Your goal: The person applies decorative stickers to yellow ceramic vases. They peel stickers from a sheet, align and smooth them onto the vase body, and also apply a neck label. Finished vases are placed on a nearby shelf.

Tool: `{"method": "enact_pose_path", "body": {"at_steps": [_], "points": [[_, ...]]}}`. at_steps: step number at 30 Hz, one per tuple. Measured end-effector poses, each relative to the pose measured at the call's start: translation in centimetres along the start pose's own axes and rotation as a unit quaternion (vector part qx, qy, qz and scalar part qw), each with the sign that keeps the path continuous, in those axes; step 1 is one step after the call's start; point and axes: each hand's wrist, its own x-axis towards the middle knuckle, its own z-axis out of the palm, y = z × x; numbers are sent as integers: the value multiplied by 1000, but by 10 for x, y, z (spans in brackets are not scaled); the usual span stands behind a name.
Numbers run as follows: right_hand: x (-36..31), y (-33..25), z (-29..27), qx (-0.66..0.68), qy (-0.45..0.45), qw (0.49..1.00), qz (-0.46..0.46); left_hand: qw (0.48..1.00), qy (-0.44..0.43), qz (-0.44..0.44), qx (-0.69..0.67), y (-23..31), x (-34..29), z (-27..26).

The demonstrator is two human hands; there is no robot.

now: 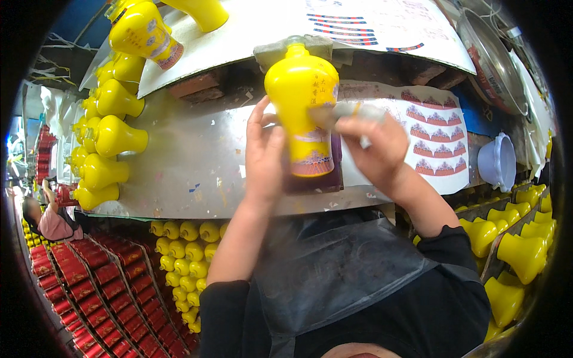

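Observation:
A yellow vase-shaped bottle (301,89) with printed decoration lies in front of me, its neck against a grey padded block (325,49) and its base over a dark purple pad (337,173). My left hand (265,149) is curled against the bottle's left side, fingers bent and thumb close to its wall. In my right hand (377,149) is a small flat scraper (358,112), blurred by motion. Its dark end reaches the right side of the bottle, near the decals there. The fingers around its handle are closed.
To the right lies a sheet of curved decals (437,132); thin strips (343,30) lie on the white board behind. Yellow bottles (120,136) line the table's left end. A lilac bucket (497,162) stands at right. Red boxes (101,292) fill the lower left, and another person (52,218) is beyond.

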Motion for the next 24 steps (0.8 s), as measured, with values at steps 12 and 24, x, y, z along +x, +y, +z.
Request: {"method": "enact_pose_path", "body": {"at_steps": [12, 24], "points": [[21, -42, -13, -32, -229, 941, -245, 999, 6, -37, -32, 1, -6, -8], [71, -24, -19, -186, -149, 961, -139, 967, -58, 152, 197, -27, -34, -12]]}}
